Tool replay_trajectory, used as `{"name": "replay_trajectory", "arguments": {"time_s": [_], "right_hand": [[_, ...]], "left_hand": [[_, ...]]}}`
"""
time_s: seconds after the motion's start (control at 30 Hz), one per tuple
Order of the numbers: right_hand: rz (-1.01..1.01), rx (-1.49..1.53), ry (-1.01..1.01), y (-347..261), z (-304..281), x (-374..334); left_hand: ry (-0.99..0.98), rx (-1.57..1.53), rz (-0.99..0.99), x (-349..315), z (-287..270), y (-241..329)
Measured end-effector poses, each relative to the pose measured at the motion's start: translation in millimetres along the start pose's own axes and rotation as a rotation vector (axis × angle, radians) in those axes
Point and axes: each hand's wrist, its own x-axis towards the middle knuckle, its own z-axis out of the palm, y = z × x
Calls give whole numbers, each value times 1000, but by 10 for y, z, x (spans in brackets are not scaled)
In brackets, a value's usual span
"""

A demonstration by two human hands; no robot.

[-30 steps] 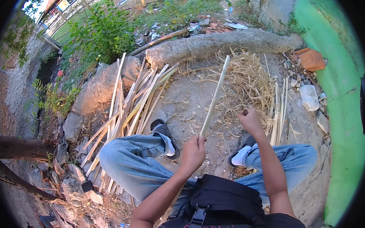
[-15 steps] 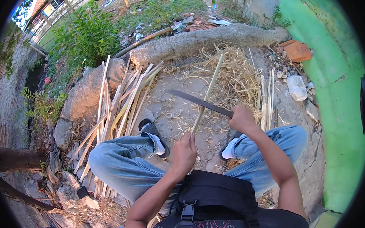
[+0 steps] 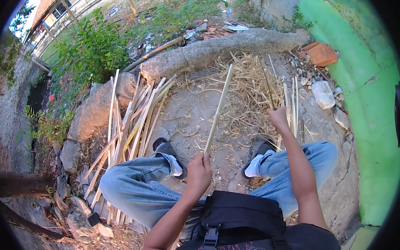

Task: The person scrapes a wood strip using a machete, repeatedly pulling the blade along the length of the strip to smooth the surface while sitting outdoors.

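Observation:
My left hand [image 3: 199, 173] is closed round the lower end of a pale, thin bamboo strip [image 3: 220, 106], which slants up and away between my knees. In my right hand [image 3: 279, 119] is a machete, its blade [image 3: 267, 84] turned nearly edge-on and pointing away from me. The blade stands to the right of the strip, apart from it, in front of a heap of curly shavings [image 3: 245, 89]. A loose stack of split bamboo strips [image 3: 135, 123] leans at the left, and several more strips [image 3: 294, 105] lie beyond my right knee.
A low concrete ledge [image 3: 223, 50] curves across the far side. At the right stands a green wall [image 3: 369, 117], with an orange brick piece [image 3: 321, 53] and a whitish block [image 3: 323, 95] near its foot. Dark wooden beams [image 3: 22, 184] jut in at the left.
My right hand has moved up and to the right, taking the machete off the bamboo strip; its blade has swung from pointing left to pointing away. The left hand has shifted slightly lower.

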Motion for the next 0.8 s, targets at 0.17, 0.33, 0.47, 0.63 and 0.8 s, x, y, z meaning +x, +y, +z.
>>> {"name": "replay_trajectory", "arguments": {"time_s": [0.17, 0.33, 0.47, 0.63, 0.8], "right_hand": [[-223, -7, -273, -741, -22, -758], [-282, 87, -351, -1020, 80, -1068], [-105, 366, -446, -1160, 71, -1117], [120, 639, -546, -1257, -174, -1086], [175, 872, -516, -1394, -381, -1173]], "left_hand": [[-54, -73, -12, 61, -9, 71], [-162, -133, -38, 35, 46, -30], [-386, -490, -206, 38, -83, 134], [-511, -645, -316, 188, -311, 246], [-477, -583, -232, 337, -599, 483]]}}
